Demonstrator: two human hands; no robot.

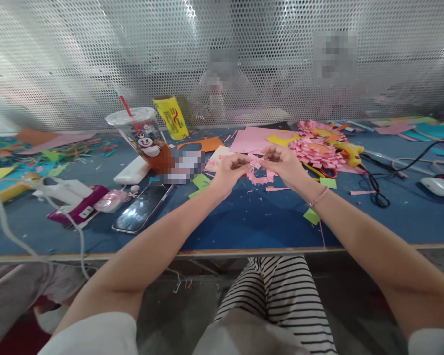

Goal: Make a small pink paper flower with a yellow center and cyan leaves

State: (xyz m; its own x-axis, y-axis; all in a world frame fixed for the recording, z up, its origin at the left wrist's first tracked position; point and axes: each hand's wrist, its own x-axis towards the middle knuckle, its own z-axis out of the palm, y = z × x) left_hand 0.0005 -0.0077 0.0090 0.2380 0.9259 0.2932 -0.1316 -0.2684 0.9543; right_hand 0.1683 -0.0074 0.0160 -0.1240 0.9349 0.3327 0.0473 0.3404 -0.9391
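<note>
Near the middle of the blue table, my left hand (pixel 229 172) and my right hand (pixel 284 165) face each other with fingertips pinched. Between them they hold a fringed pink paper strip (pixel 258 173), which hangs in cut tabs just above the table. A flat pink sheet (pixel 249 139) lies behind the hands. Beyond my right hand sits a pile of fringed pink paper flowers (pixel 318 150). Scissors with red and yellow handles (pixel 330 173) lie partly hidden beside my right wrist.
A drink cup (pixel 146 140), a yellow can-shaped container (pixel 173 118) and a phone (pixel 142 209) stand or lie left of my hands. Further left is a purple power strip (pixel 79 209) with white cables. Black cables (pixel 377 182) and a perforated metal screen (pixel 274 64) are also there.
</note>
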